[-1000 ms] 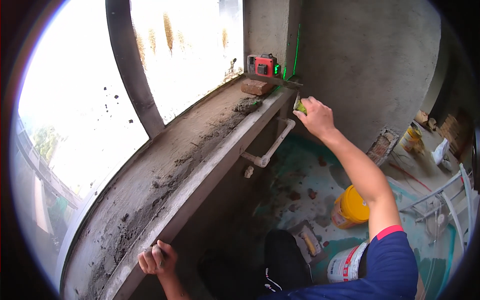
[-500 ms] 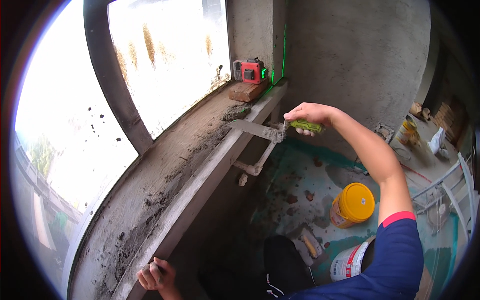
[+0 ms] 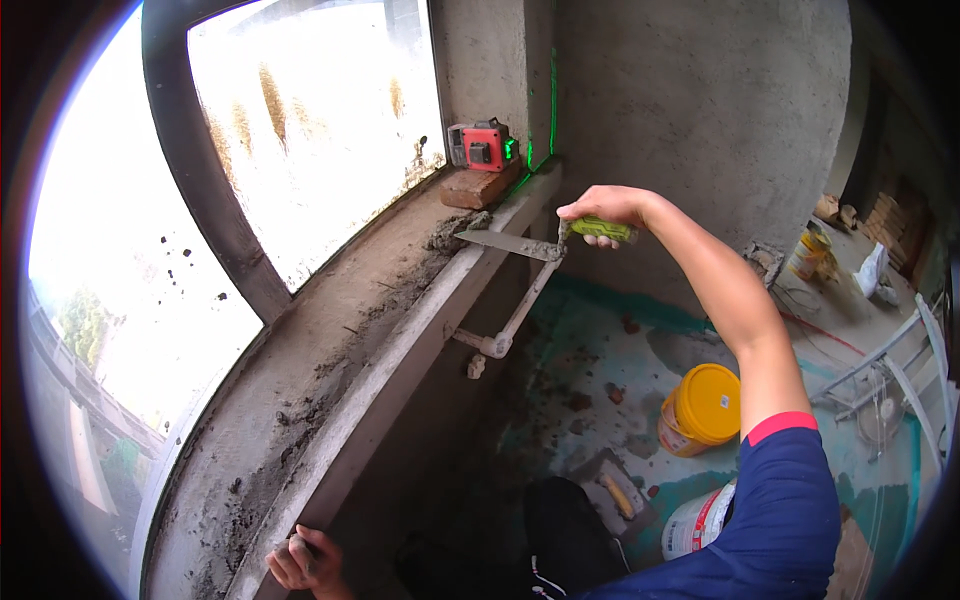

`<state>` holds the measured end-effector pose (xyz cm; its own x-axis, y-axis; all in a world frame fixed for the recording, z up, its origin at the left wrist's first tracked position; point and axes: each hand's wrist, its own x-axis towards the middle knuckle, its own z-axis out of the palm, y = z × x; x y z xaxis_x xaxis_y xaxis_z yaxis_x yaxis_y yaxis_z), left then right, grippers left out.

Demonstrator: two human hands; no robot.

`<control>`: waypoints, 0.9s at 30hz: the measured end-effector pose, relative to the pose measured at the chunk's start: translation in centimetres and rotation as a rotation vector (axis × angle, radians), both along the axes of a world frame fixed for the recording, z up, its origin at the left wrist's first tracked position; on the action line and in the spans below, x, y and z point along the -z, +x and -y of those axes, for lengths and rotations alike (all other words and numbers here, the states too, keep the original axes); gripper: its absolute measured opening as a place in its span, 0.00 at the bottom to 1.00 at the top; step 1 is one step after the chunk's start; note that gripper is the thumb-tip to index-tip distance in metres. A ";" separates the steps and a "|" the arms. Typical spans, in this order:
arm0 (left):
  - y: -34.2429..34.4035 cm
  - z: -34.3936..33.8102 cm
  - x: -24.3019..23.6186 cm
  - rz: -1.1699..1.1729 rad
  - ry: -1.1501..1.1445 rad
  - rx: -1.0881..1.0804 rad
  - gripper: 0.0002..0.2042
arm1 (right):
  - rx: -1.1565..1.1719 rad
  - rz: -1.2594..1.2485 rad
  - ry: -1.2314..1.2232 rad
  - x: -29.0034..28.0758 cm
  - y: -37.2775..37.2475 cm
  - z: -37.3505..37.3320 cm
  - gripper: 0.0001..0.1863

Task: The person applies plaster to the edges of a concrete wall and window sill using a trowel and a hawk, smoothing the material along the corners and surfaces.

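Note:
My right hand [image 3: 612, 212] is closed round the yellow-green handle of a trowel [image 3: 505, 242]. Its blade points left across a long straight bar [image 3: 400, 330], with the tip by a lump of wet mortar [image 3: 458, 232] on the sill. Mortar also clings to the blade near the handle. At the lower left, my left hand [image 3: 305, 563] is wrapped over the near end of the bar, which runs along the front edge of the window sill [image 3: 300, 370]. Some of the left fingers are hidden.
A red laser level [image 3: 487, 146] stands on a brick [image 3: 478, 187] at the sill's far end, casting green lines. Below the bar, a pipe [image 3: 515, 325] juts out. On the floor are a yellow bucket [image 3: 705, 405], a white bucket [image 3: 690, 525] and a plastering float [image 3: 620, 495].
The whole view has shifted slightly. The trowel blade now shows narrower, its angle changed, with its tip nearer the mortar lump. My left hand keeps its hold on the bar.

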<state>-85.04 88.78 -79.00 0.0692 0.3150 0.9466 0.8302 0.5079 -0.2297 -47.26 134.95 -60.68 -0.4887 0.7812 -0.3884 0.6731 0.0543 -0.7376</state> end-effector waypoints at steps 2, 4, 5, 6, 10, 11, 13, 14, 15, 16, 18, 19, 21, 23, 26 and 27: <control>0.2 -0.2 -0.1 0.002 0.008 0.016 0.11 | 0.036 0.043 0.058 0.2 -0.1 -1.2 0.21; 0.2 -0.3 -0.1 0.001 0.020 0.031 0.11 | 0.057 0.081 0.146 0.3 0.1 -2.3 0.21; 0.1 -0.3 0.2 0.007 0.019 0.030 0.10 | 0.063 0.081 0.150 0.3 0.5 -3.0 0.21; 0.2 -0.4 0.3 0.013 0.018 0.029 0.10 | 0.082 0.111 0.170 0.3 1.1 -3.6 0.21; 0.6 -0.3 -0.2 -0.032 0.026 0.012 0.10 | 0.023 0.112 0.151 -0.3 1.3 -2.6 0.21; 0.7 -0.3 -0.5 -0.030 0.021 0.010 0.10 | 0.022 0.137 0.140 -0.7 1.0 -2.1 0.20; 1.1 -0.4 -0.5 -0.009 -0.004 -0.016 0.09 | 0.025 0.150 0.077 -1.5 1.3 -2.6 0.20; 1.1 -0.2 -0.6 -0.009 0.000 -0.016 0.09 | 0.007 0.144 0.033 -2.6 1.7 -2.4 0.20; 1.1 0.0 -0.7 -0.002 0.010 -0.003 0.09 | -0.006 0.174 0.078 -3.3 2.1 -2.0 0.20; 0.8 -0.2 -0.5 0.009 0.014 0.012 0.09 | 0.006 0.193 0.116 -3.3 2.1 -2.0 0.20; 0.5 -0.4 -0.4 -0.001 0.015 -0.003 0.09 | 0.000 0.171 0.156 -3.5 2.1 -1.8 0.21; 0.7 -0.3 -0.3 -0.010 0.010 -0.017 0.09 | 0.001 0.180 0.164 -3.6 2.0 -1.6 0.21; 1.0 -0.5 -0.5 -0.010 0.008 -0.018 0.10 | 0.010 0.212 0.184 -3.5 1.8 -2.3 0.21; 0.4 -0.5 -0.2 -0.017 0.015 -0.024 0.10 | 0.049 0.192 0.178 -3.9 2.4 -2.9 0.22; 0.7 -0.6 -0.6 -0.032 0.022 -0.009 0.11 | 0.129 0.290 0.301 -3.4 3.1 -4.7 0.23; 0.7 -0.6 -0.6 -0.030 0.027 -0.008 0.11 | 0.186 0.391 0.402 -2.9 3.5 -5.8 0.23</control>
